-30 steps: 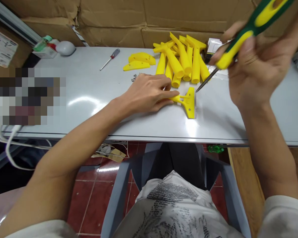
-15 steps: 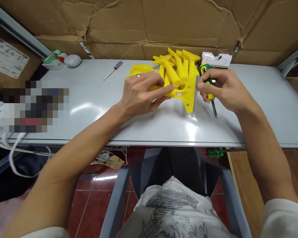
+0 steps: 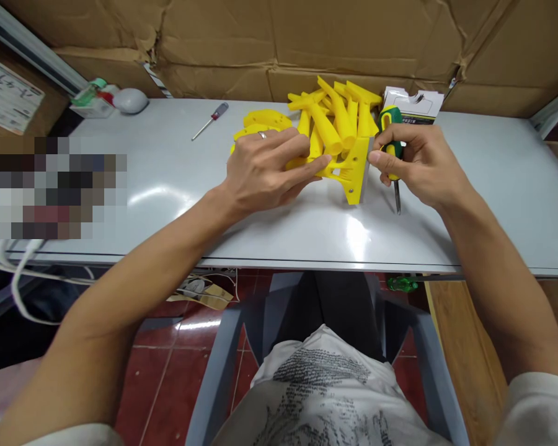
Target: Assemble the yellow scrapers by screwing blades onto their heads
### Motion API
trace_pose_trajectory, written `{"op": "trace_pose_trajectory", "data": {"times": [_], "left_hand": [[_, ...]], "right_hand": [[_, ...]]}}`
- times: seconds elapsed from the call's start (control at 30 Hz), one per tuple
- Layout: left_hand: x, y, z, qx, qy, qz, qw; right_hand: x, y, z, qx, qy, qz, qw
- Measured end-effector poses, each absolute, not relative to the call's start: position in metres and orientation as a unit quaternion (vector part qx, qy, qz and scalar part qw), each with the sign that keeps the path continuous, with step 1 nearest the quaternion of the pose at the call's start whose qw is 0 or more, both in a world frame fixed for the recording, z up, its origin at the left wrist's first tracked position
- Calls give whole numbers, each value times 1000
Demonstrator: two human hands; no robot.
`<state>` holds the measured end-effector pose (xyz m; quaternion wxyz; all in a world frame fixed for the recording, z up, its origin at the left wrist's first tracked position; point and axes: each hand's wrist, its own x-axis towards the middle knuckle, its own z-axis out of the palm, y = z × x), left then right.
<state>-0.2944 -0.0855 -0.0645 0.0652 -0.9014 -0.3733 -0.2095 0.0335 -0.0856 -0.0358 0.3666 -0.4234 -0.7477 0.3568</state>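
My left hand [image 3: 274,167] is closed round the handle of a yellow scraper [image 3: 354,176], its index finger laid along the neck. The scraper's wide head, with small screws and a metal blade strip [image 3: 366,170] along its edge, faces right. At that edge, the thumb and index finger of my right hand [image 3: 416,158] are pinched by the blade. A green and yellow screwdriver [image 3: 394,150] sits in the curled fingers of the same hand, shank pointing down. Behind my hands lies a pile of yellow scraper handles [image 3: 337,118].
Several yellow curved parts [image 3: 265,118] lie left of the pile. A small screwdriver [image 3: 210,121] rests further left on the white table [image 3: 167,167]. White packaging [image 3: 413,102] stands at the back, and a computer mouse [image 3: 130,100] at the back left. Cardboard [image 3: 223,46] lines the rear.
The screwdriver in my right hand has tilted slightly more upright. Both hands keep their places at the scraper, and the view has shifted a little.
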Motion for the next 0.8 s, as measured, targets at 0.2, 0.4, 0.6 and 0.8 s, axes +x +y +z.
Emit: {"op": "trace_pose_trajectory", "data": {"times": [0.2,0.4,0.6,0.8], "left_hand": [[-301,-77,-61,-902,-357,-209,126],[-294,-85,-62,-926,-340,-147,77],[-295,-87,-57,-927,-355,-118,34],[-354,-49,-36,-852,-485,-196,21]], "right_hand": [[41,-80,-36,-422,-750,341,379],[54,-80,-29,-476,-723,306,396],[75,-76,-19,-460,-864,148,137],[89,-60,-35,-401,-902,117,111]]}}
